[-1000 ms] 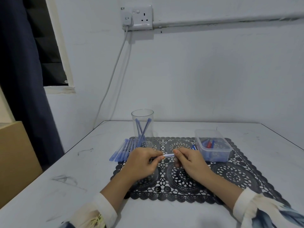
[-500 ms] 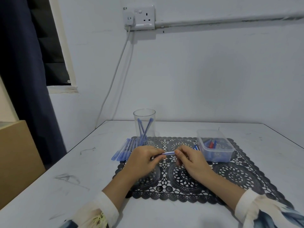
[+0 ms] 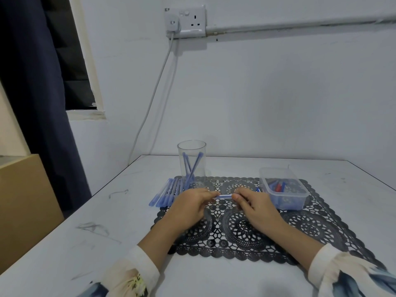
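In the head view the left hand point(image 3: 189, 205) and the right hand point(image 3: 255, 205) pinch the two ends of a blue pen point(image 3: 224, 197), which lies level, its long axis left to right, just above the black mat point(image 3: 310, 228), near the box point(image 3: 285, 198).

A white table point(image 3: 64, 243) carries a black lace placemat point(image 3: 321, 228) and, at its left edge, blue pens point(image 3: 165, 192).

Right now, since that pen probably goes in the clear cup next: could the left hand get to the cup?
Probably yes. The cup stands just beyond the left hand with nothing between them, its mouth open, though it pinches the pen along with the right hand.
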### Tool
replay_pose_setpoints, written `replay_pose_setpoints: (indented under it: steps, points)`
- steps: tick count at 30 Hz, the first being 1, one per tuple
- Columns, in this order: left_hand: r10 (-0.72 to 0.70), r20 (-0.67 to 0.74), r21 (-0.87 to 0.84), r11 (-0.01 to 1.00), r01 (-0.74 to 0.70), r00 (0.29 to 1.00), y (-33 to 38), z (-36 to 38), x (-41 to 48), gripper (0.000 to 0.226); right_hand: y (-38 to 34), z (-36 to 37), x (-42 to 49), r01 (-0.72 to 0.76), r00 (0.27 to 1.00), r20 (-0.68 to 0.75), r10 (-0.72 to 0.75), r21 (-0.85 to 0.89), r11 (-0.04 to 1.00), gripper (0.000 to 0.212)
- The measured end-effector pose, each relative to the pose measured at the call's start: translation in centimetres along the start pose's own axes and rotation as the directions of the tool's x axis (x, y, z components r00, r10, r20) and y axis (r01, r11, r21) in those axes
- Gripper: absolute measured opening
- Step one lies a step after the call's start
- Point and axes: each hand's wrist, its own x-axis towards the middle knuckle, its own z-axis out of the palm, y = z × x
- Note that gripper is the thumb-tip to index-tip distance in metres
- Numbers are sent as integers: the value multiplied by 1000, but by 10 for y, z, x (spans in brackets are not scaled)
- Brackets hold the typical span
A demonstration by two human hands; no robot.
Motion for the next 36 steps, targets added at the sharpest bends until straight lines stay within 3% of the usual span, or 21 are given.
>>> replay_pose_setpoints:
  steps: [7,10,15,18,20,22,25,30,33,36]
  points:
    - [118,-157,55,992,-111,980,-1,-2,-2,50,-9,-1,-2,8,1000,-5,-8,7,1000,33]
    - [180,-210,109,981,-160,961,-4,-3,-1,52,-18,0,-2,-108,994,14,107,124,986,38]
    - [241,-266,165,965,-203,933,-1,-4,0,44,-26,2,1,-306,952,88,295,368,878,39]
    - [215,-274,145,973,-181,937,-6,-3,1,45,-27,7,1,-271,960,30,280,374,887,35]
    - [192,-286,130,979,-160,939,-8,-4,1,46,-25,9,-1,-182,979,-40,200,278,943,27]
    - [124,-361,67,992,-107,924,-9,-5,2,48,-20,11,-2,-119,993,-10,122,144,982,22]
    - [-51,-509,-87,996,7,859,-12,-13,1,44,-11,18,-3,-77,977,197,86,-53,996,49]
    - [-359,-709,-301,932,200,606,-20,-27,0,34,-8,27,-3,16,902,419,107,-279,960,91]
    - [-557,-669,-443,830,339,492,-33,-34,0,26,-7,30,-1,59,863,482,154,-398,915,117]
    - [-681,-561,-479,731,486,472,-46,-33,-2,26,-7,31,0,75,846,503,174,-436,897,122]
